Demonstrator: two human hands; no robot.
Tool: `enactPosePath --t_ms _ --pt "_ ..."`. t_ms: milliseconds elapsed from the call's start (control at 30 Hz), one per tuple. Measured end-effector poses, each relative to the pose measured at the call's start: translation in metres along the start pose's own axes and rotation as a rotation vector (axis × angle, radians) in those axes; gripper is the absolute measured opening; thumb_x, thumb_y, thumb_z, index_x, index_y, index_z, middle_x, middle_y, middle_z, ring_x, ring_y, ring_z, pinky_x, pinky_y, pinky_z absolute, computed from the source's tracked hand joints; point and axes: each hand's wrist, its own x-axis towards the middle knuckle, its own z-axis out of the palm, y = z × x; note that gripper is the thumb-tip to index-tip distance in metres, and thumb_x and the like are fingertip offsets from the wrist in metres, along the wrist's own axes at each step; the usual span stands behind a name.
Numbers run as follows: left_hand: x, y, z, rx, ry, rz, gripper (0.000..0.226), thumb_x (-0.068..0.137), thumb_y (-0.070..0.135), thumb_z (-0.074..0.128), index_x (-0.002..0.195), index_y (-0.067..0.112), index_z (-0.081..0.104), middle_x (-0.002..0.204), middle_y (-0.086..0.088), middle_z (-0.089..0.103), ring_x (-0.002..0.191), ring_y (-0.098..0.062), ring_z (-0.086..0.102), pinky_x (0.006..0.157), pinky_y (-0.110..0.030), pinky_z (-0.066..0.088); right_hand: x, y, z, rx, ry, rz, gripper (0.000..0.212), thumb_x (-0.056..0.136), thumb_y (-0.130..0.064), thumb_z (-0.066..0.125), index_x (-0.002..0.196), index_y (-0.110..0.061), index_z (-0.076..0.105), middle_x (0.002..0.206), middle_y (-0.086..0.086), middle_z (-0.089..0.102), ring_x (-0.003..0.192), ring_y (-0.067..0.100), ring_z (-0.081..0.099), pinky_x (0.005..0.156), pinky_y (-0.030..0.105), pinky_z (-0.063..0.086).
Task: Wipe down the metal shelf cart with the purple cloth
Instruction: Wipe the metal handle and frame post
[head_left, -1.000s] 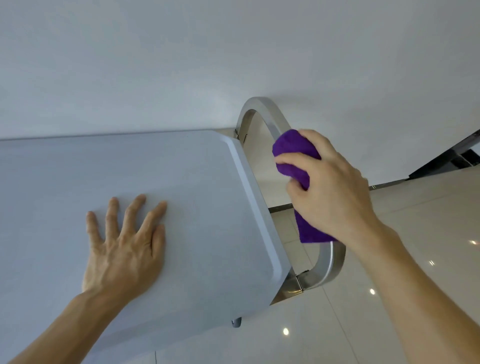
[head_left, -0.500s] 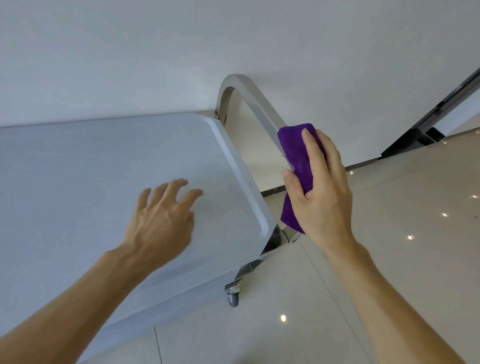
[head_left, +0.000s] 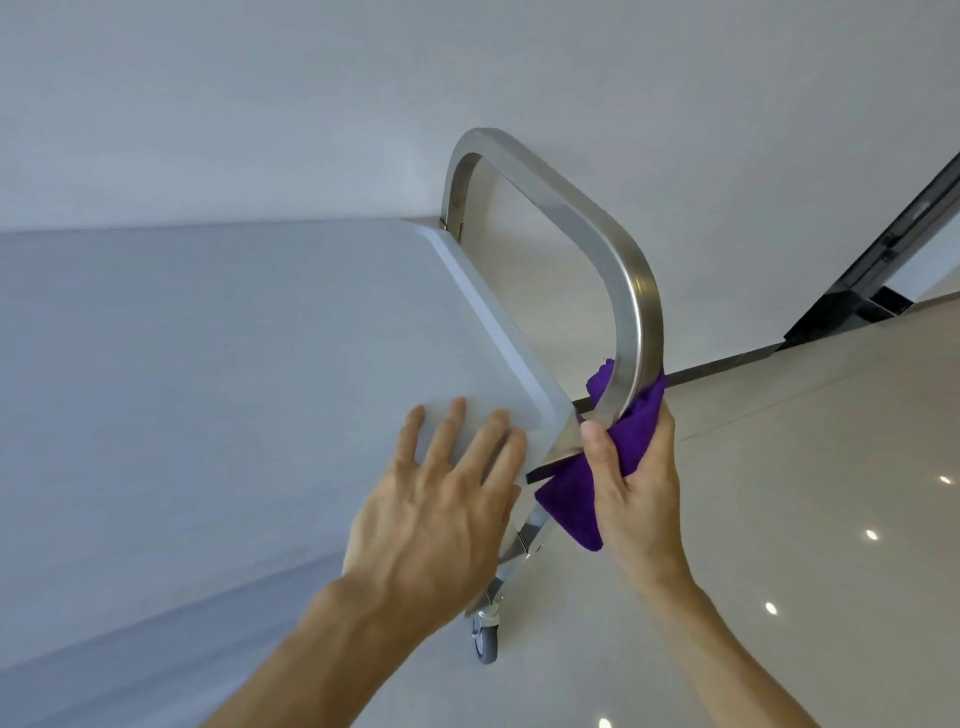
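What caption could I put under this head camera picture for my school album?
Right hand wraps a purple cloth around the shiny curved metal cart handle; left hand rests flat on the grey top shelf.

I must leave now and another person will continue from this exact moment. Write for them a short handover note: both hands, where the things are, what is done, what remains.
Left hand: flat, fingers straight, pressing on the near right corner of the cart top.
Right hand: grips the cloth, wrapped around the lower near end of the handle.
Cart: against the wall, one caster visible below.
Done: cannot tell from this view which surfaces are already wiped.
Left: finish the handle where it joins the frame; the lower shelves are out of view, so check them.
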Motion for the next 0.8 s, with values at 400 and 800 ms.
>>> enactPosePath --t_ms 400,800 --pt "-0.003 0.017 0.030 0.203 0.279 -0.064 0.038 0.104 0.029 0.025 0.098 0.019 0.061 0.093 0.004 0.067 0.091 -0.024 0.066 0.074 -0.040 0.048 0.003 0.076 0.011 0.147 0.078 -0.351 0.069 0.084 -0.047 0.068 0.144 -0.029 0.038 0.133 -0.007 0.056 0.122 0.012 0.056 0.093 0.019 0.049" --pt "0.000 0.032 0.033 0.264 0.295 -0.200 0.036 0.104 0.037 0.014 0.107 0.028 0.049 0.093 0.011 0.066 0.087 -0.016 0.063 0.079 -0.035 0.040 -0.060 0.198 0.053 0.119 -0.021 -0.025 0.043 0.076 -0.063 0.066 0.109 -0.054 0.041 0.111 -0.020 0.056 0.103 0.007 0.060 0.082 0.026 0.056"
